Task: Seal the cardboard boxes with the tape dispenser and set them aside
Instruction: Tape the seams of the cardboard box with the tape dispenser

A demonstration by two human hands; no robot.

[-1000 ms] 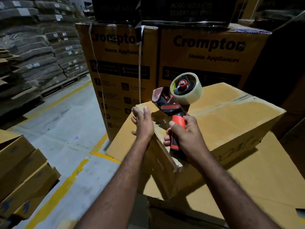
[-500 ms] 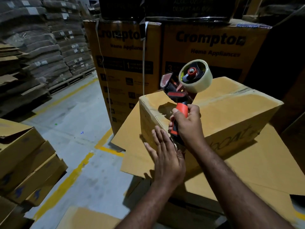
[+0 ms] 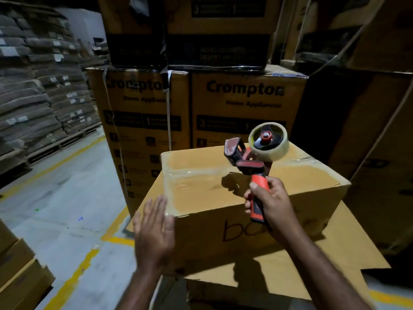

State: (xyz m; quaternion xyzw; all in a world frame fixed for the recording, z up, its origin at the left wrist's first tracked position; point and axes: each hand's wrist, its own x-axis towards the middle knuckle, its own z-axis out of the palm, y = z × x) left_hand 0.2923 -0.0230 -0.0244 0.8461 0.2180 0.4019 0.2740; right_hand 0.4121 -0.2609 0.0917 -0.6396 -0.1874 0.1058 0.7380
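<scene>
**Taped box in front of you, dispenser held over it**

The cardboard box (image 3: 201, 186) sits straight ahead on a flat cardboard sheet (image 3: 335, 253), with clear tape across its top. Your right hand (image 3: 270, 202) is wrapped round the red handle of the tape dispenser (image 3: 250, 162), held above the box's near right edge. Your left hand (image 3: 154, 231) is flat, fingers straight, at the near left corner; contact is unclear. Printed cartons (image 3: 245, 104) stand behind, stacked sacks (image 3: 33, 97) to the left.

The cardboard box (image 3: 234, 198) sits before stacked printed cartons (image 3: 245, 104).
</scene>
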